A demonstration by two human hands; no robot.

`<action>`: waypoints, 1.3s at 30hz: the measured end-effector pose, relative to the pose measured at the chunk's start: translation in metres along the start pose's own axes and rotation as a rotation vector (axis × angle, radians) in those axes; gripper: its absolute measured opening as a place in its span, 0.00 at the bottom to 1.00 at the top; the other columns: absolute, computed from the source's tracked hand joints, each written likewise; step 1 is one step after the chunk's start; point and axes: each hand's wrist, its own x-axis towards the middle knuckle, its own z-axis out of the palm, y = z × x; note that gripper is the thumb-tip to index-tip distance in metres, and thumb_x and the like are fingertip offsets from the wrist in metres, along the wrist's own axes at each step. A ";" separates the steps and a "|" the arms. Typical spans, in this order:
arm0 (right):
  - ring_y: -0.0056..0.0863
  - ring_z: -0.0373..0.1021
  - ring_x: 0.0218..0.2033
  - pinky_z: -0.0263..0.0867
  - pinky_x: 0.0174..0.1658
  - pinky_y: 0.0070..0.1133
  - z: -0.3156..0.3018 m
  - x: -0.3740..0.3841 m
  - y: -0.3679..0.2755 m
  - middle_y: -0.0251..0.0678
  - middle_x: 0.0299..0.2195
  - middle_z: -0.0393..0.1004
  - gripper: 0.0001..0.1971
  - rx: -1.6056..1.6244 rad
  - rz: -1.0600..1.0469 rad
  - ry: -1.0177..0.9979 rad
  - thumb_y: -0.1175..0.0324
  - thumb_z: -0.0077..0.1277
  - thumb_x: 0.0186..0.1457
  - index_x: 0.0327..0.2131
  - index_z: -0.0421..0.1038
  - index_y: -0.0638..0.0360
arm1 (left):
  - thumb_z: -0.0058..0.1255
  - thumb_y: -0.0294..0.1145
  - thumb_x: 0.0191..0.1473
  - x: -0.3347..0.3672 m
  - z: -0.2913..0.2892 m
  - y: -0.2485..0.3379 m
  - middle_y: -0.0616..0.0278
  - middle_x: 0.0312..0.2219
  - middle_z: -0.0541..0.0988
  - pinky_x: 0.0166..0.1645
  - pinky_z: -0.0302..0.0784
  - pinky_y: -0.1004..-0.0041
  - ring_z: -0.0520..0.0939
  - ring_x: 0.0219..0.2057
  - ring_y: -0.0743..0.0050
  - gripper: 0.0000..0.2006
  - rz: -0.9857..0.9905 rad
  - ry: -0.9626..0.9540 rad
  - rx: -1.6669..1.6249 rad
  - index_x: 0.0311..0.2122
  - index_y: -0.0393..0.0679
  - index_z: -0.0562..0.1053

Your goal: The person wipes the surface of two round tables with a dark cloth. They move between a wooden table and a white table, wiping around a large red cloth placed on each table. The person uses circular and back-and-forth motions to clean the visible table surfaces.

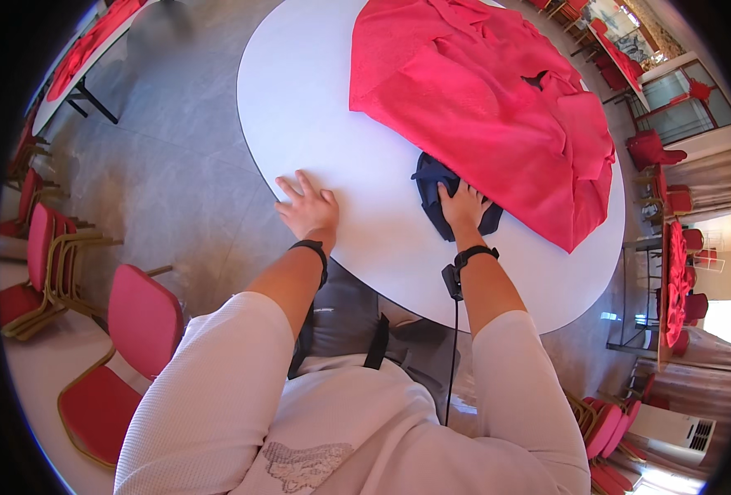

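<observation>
A round white table (299, 91) stands in front of me. My right hand (464, 208) grips a bunched dark blue cloth (433, 177) on the tabletop, its fingers bent over the fabric. The cloth lies against the near edge of a large red tablecloth (473, 99), which is spread in wrinkled folds over the far and right part of the table. At the table's left edge my left hand (309, 212) rests open, fingers spread, holding nothing. Black bands circle both wrists, and a cable hangs from a small device at the right one.
Stacked red chairs (47, 247) and a single red chair (138, 330) stand at the left on the grey floor. More red chairs (605, 429) are at the lower right. Another table with red cloth (676, 285) runs along the right side. A cable (454, 363) hangs beside the table edge.
</observation>
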 end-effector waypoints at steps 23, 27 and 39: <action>0.44 0.45 0.72 0.39 0.69 0.53 -0.004 -0.054 -0.001 0.39 0.71 0.50 0.41 0.039 -0.014 0.061 0.38 0.47 0.57 0.68 0.54 0.49 | 0.43 0.48 0.56 -0.010 -0.007 0.003 0.45 0.70 0.52 0.55 0.71 0.50 0.70 0.51 0.33 0.35 -0.019 -0.046 -0.063 0.69 0.53 0.59; 0.45 0.46 0.71 0.38 0.69 0.54 -0.005 -0.059 0.007 0.40 0.70 0.52 0.42 0.071 0.007 0.091 0.38 0.48 0.55 0.68 0.56 0.49 | 0.43 0.48 0.57 -0.004 -0.005 0.006 0.45 0.70 0.51 0.58 0.70 0.49 0.70 0.53 0.30 0.34 0.015 -0.041 -0.089 0.69 0.53 0.59; 0.45 0.46 0.71 0.36 0.70 0.52 -0.012 -0.066 0.002 0.40 0.71 0.50 0.42 0.110 0.015 0.073 0.39 0.48 0.55 0.68 0.56 0.48 | 0.42 0.49 0.58 0.040 0.149 -0.038 0.46 0.70 0.50 0.57 0.72 0.50 0.70 0.54 0.34 0.34 0.195 0.243 0.021 0.69 0.54 0.57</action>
